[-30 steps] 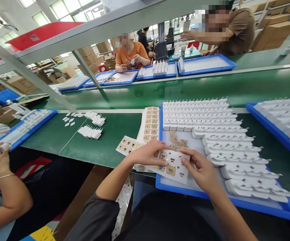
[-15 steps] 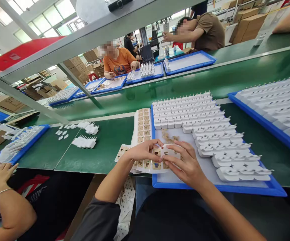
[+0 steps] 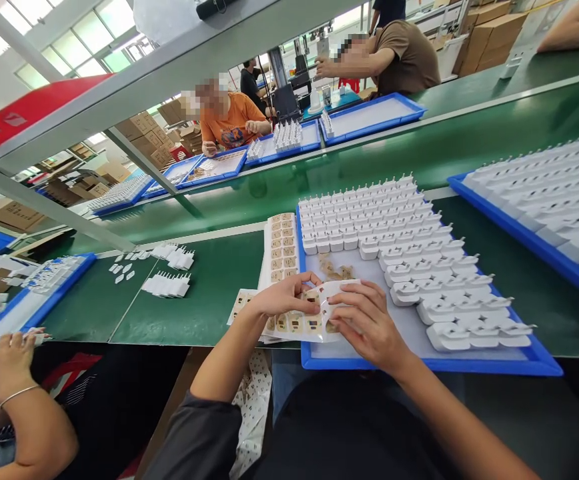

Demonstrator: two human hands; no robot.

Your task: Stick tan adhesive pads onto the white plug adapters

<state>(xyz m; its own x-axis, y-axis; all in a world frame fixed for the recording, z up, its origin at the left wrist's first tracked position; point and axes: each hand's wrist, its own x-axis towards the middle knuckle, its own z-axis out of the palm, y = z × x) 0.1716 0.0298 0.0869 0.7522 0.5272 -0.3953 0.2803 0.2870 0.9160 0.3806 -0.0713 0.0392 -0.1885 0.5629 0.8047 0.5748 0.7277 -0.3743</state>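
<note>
My left hand (image 3: 289, 297) pinches the upper part of a sheet of tan stickers (image 3: 295, 324) with its thumb and fingers. Beside it my right hand (image 3: 368, 321) grips the sheet's right end, where the white backing is lifted and bent. The sheet reaches over the left rim of a blue tray (image 3: 419, 365). Rows of white plug-like housings (image 3: 419, 257) with upright pins fill the tray's back and right. Crumpled tan scraps (image 3: 336, 268) lie in the tray just beyond my hands. More sticker sheets (image 3: 283, 248) are stacked left of the tray.
Small white parts (image 3: 169, 283) lie on the green bench (image 3: 229, 267) at the left. A neighbour's hand (image 3: 9, 360) is near another blue tray (image 3: 64, 293). A full tray (image 3: 544, 250) stands at the right. Across the bench sit people with trays; a metal shelf beam (image 3: 134, 87) crosses above.
The right end of the sheet is lifted further and shows more white backing between my hands. The neighbour's gloved hand has left the left tray. The view has shifted slightly.
</note>
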